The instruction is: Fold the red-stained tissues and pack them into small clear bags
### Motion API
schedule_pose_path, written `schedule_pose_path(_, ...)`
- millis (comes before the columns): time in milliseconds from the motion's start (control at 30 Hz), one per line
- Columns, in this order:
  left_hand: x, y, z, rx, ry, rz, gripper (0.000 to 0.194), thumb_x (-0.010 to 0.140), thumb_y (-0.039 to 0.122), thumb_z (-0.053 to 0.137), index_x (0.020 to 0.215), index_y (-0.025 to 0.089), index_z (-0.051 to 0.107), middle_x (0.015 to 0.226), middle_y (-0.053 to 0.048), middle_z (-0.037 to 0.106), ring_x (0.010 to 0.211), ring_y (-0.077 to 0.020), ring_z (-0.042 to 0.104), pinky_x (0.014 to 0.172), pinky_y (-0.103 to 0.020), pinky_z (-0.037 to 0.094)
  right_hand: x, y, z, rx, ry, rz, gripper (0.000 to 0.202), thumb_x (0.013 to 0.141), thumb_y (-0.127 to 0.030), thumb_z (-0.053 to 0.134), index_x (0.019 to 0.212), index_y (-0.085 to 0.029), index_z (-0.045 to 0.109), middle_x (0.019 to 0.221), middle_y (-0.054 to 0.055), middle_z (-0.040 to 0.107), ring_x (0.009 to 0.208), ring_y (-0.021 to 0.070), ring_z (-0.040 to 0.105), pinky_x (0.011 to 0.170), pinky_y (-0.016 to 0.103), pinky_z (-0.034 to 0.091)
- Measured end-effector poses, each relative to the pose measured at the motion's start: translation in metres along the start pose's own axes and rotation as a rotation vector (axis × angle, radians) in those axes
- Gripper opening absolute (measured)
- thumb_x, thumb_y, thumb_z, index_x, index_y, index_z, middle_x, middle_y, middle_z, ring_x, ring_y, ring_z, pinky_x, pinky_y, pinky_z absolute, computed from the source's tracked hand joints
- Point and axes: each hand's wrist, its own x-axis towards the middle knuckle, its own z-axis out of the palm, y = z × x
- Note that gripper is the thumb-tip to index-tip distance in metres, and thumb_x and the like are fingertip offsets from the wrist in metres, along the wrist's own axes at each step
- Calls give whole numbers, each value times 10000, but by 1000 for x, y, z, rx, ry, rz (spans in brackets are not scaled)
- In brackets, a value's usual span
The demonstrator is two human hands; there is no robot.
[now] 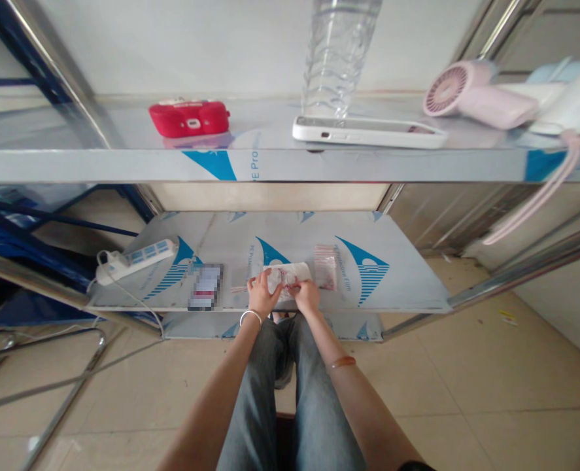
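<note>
Lower shelf (221, 239): we log power strip (145, 256), pixelated slab (206, 288), white pad (300, 269), red-striped clear packet (325, 268). Upper shelf (265, 124): red case (189, 119), clear bottle (336, 59), white phone (368, 133), pink fan (495, 104).

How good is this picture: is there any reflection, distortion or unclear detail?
In the head view, the upper shelf mirrors the red earbuds case; the clear bottle widens upward, likely wide-angle stretch; pixelation covers a rectangular item; the fingers and clear plastic look soft.
</note>
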Motion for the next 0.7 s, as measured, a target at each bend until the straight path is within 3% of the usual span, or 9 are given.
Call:
schedule_pose_path(200,1,-6,0,-67,39,-36,473,862,454,485,1242,179,423,1170,-117,605,1108,-240,551,957,-400,325,0,-3,1,-1,47,-13,140,770,-282,654,805,-167,726,896,126,652,916,232,574,797,298,416)
schedule_pose_path(400,2,-8,4,-59,31,-4,518,809,469,560,1219,178,438,1155,-121,611,1089,-243,561,932,-391,352,2,-7,-4,307,501,-104,219,848,-310,522,823,-162,682,873,94,625,882,202,555,837,334,427)
schedule_pose_path(500,2,-7,2,-33,14,5,514,792,456,587,1203,182,447,1159,-116,612,1099,-244,556,942,-394,347,0,-18,-12,488,638,-219,251,848,-371,532,810,-160,663,855,88,616,872,198,555,837,348,440)
schedule_pose_path(567,2,-7,1,-18,7,17,519,787,449,595,1204,181,444,1170,-116,607,1106,-245,551,944,-394,346,-2,-30,-18,544,627,-288,240,844,-373,548,807,-166,664,862,84,613,879,193,558,837,344,446)
schedule_pose_path(700,3,-9,1,-3,-12,21,514,793,403,588,1232,188,428,1197,-115,592,1116,-244,544,937,-392,350,1,-49,-27,509,446,-402,181,828,-329,574,803,-194,692,876,72,622,894,188,565,843,332,447)
